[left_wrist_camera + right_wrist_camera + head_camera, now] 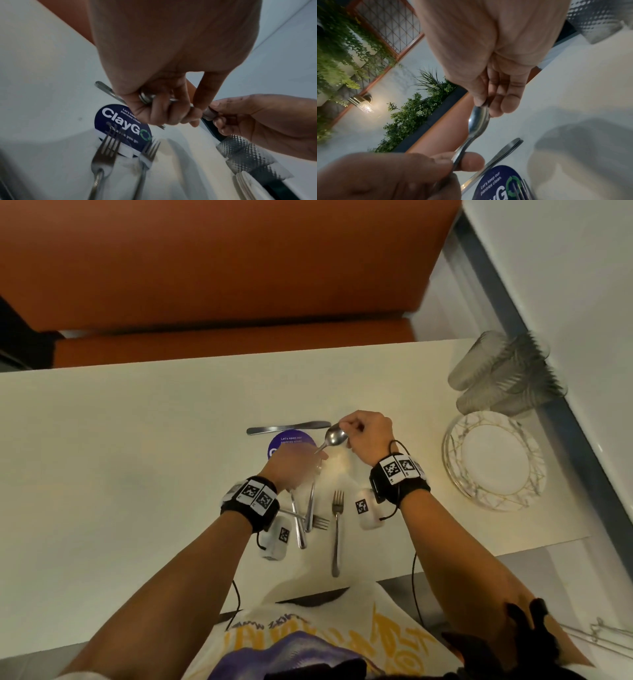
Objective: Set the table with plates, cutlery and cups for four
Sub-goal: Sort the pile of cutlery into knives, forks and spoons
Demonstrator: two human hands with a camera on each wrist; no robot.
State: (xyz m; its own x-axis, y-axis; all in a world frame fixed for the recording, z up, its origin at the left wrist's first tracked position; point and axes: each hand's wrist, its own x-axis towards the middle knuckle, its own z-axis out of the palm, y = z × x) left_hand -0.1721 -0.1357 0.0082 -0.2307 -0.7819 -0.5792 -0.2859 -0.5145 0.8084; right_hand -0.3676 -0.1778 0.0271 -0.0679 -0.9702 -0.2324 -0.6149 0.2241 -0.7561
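Above the white table [137, 440], both hands hold one steel spoon [335, 436]. My right hand [344, 428] pinches its bowl [478, 119]. My left hand [317, 455] pinches its handle [458, 154] between thumb and forefinger. The left hand's other fingers [154, 111] curl round more cutlery [306, 508], whose handles hang back toward me. A knife [287, 428] lies flat beyond the hands. One fork [337, 529] lies alone near the table's front edge, and another fork [320, 522] lies crosswise under the held handles.
A stack of gold-patterned plates [493, 460] sits at the right end of the table, with several clear ribbed cups [507, 374] behind it by the wall. A round blue sticker [291, 444] marks the tabletop. An orange bench [222, 268] runs along the far side.
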